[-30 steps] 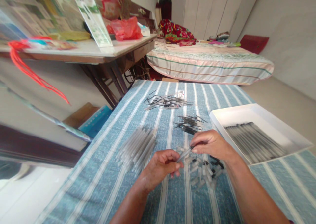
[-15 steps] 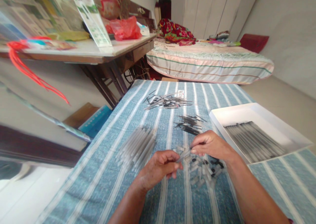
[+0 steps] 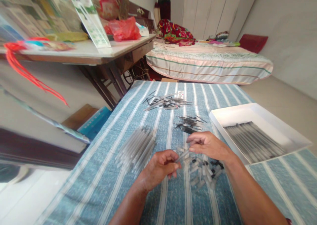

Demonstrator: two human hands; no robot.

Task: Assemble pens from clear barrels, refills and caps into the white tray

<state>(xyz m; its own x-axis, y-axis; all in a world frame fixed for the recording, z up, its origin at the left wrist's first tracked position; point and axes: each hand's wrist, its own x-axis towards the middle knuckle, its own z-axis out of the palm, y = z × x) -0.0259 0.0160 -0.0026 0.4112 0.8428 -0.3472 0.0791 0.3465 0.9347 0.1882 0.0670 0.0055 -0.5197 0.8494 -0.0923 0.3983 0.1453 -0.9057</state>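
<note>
Blue striped cloth (image 3: pixel 158 198) is covering the table where you are working. Your left hand (image 3: pixel 159 167) is curling its fingers around one end of a thin clear pen tube (image 3: pixel 182 155), and your right hand (image 3: pixel 209 145) is pinching the other end with its fingertips, so the tube is sitting up in the air between your two hands, tilted a little. Just under your right hand, a small heap of pen caps (image 3: pixel 204 173) is lying on the cloth. Beside your left hand, a pile of clear tubes (image 3: pixel 136 147) is lying in a row. Farther away, a bunch of dark refills (image 3: pixel 189 124) is lying near the middle, and another scattered bunch (image 3: pixel 165 102) is lying behind it. On your right, a white tray (image 3: pixel 223 116) is holding a neat row of finished pens (image 3: pixel 255 140).
</note>
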